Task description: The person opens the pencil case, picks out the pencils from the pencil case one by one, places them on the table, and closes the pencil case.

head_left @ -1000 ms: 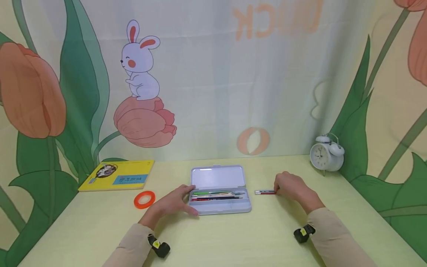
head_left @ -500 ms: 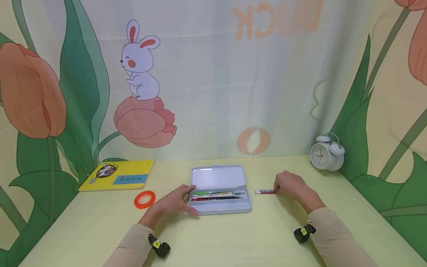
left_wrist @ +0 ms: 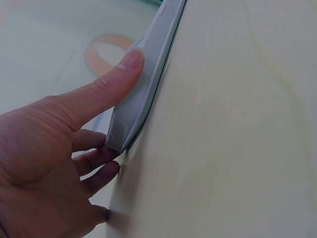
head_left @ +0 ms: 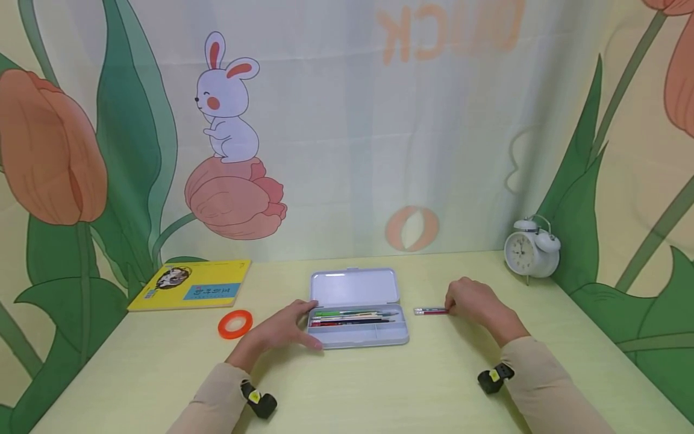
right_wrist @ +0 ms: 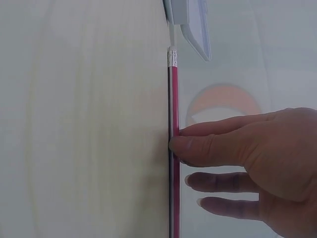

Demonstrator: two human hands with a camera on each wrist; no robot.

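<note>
A white pencil case (head_left: 391, 339) lies with its lid (head_left: 354, 287) folded back, and several pencils (head_left: 352, 318) fill its rear compartment. My left hand (head_left: 283, 327) grips its left end; in the left wrist view the thumb (left_wrist: 130, 62) presses on the front wall and the fingers curl behind the corner. Right of the case, my right hand (head_left: 473, 302) pinches a red pencil (right_wrist: 174, 99) between thumb and forefinger, its silver-banded end pointing toward the case. Its other end is hidden by the hand in the head view. The pencil lies along the tabletop.
An orange tape roll (head_left: 235, 324) lies left of the left hand, with a yellow book (head_left: 190, 286) behind it. A white alarm clock (head_left: 531, 250) stands at the back right. A printed curtain (head_left: 347, 132) hangs along the table's back edge.
</note>
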